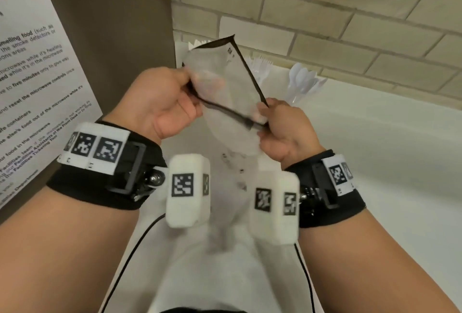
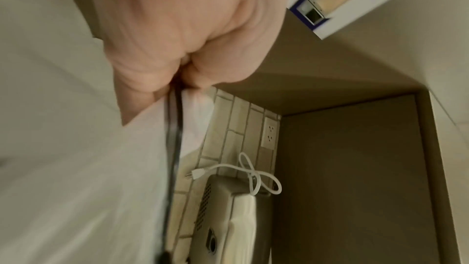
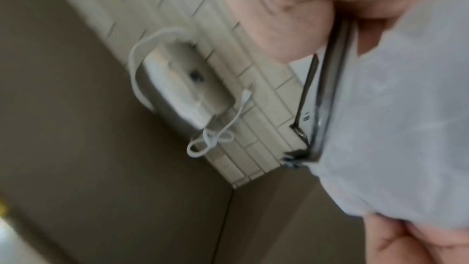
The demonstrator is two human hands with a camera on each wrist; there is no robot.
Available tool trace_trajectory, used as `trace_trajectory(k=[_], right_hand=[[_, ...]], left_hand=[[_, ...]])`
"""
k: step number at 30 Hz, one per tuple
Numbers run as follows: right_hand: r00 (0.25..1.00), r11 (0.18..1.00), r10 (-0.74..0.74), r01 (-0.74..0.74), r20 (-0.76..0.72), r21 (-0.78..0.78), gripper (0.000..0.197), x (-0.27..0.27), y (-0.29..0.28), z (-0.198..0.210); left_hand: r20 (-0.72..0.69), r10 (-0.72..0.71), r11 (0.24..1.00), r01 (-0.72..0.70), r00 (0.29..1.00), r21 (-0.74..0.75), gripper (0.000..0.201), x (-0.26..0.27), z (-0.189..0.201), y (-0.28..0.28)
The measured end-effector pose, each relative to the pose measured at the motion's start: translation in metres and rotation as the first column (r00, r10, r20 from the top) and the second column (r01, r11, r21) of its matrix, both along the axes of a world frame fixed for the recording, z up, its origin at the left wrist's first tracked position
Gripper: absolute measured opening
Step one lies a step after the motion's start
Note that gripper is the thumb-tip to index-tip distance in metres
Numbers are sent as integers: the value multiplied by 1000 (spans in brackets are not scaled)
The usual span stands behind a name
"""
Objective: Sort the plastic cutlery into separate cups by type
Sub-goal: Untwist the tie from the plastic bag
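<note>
I hold a clear plastic bag (image 1: 225, 87) with a black sealed edge up in front of me. My left hand (image 1: 186, 84) pinches its left side and my right hand (image 1: 265, 119) pinches the black edge at its lower right. The bag's contents are blurred. In the left wrist view the left hand (image 2: 177, 79) grips the bag (image 2: 101, 168) at its dark rim. Seen from the right wrist, my right hand (image 3: 327, 33) holds the bag (image 3: 393, 117) the same way. Behind the bag, white forks (image 1: 261, 65) and white spoons (image 1: 302, 80) stand upright at the wall; their cups are hard to make out.
A brown cabinet panel with a printed notice (image 1: 37, 62) closes off the left side. Beige wall tiles (image 1: 325, 12) run along the back above a white counter (image 1: 387, 162). A pale appliance with a looped white cable (image 2: 228, 208) and a wall socket (image 2: 270, 136) show in the wrist views.
</note>
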State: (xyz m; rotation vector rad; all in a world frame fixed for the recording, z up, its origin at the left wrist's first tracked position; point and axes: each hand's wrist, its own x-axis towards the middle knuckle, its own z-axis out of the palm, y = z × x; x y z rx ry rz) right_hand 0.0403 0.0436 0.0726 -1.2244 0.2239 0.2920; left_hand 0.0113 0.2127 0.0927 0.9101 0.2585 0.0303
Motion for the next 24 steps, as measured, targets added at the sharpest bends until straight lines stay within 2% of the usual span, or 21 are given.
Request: trace_trajectory(k=[2, 4, 5, 6, 7, 8, 10, 12, 13, 14, 15, 17, 19, 22, 23, 24], right_hand=[[991, 986, 74, -55, -113, 158, 35, 4, -2, -6], [948, 970, 233, -212, -215, 119, 55, 2, 0, -11], [919, 950, 310, -308, -242, 48, 48, -1, 0, -12], [890, 926, 365, -376, -272, 14, 30, -3, 0, -14], [873, 921, 379, -389, -306, 30, 16, -4, -1, -16], [866, 925, 375, -370, -330, 82, 15, -6, -1, -16], [890, 939, 328, -270, -316, 213, 19, -2, -3, -17], [923, 931, 248, -143, -295, 334, 22, 6, -6, -14], [928, 919, 228, -105, -294, 379, 23, 10, -7, -12], [927, 890, 268, -134, -262, 435, 28, 9, -7, -9], [926, 883, 311, -198, -213, 426, 36, 7, -6, -6], [910, 878, 406, -360, -90, 316, 46, 3, -4, -8], [909, 901, 415, -403, -45, 161, 48, 1, -1, -16], [910, 928, 369, -352, -190, 119, 41, 7, -2, -26], [900, 939, 342, -323, -269, 115, 35, 10, -3, -27], [887, 945, 328, -305, -324, 122, 31, 12, -5, -27]], left_hand=[[54, -34, 984, 43, 998, -173, 37, 2, 3, 7], [132, -91, 980, 112, 987, -163, 51, -1, 4, 5], [159, -102, 986, 120, 982, -112, 52, -2, 3, 3], [159, -108, 992, 117, 981, -44, 52, -3, -1, 1], [133, -120, 993, 117, 984, 33, 51, -3, -5, 0], [87, -124, 987, 114, 988, 111, 50, -4, -9, -1], [-41, -77, 961, 86, 996, 264, 29, -3, -18, -2], [-153, -8, 949, 56, 988, 311, 11, -3, -26, -1], [-198, 16, 963, 38, 980, 266, 12, -4, -28, 1], [-234, 15, 982, 30, 972, 187, 15, -4, -31, 3], [-252, -14, 994, 40, 968, 100, 20, -4, -33, 5], [-239, -86, 996, 80, 967, -35, 31, -3, -35, 9], [-164, -120, 982, 92, 979, -168, 40, -3, -37, 12], [31, -189, 894, 185, 981, -409, 52, -9, -42, 17], [78, -201, 882, 215, 977, -419, 57, -10, -45, 17], [72, -201, 912, 213, 977, -350, 59, -10, -50, 15]])
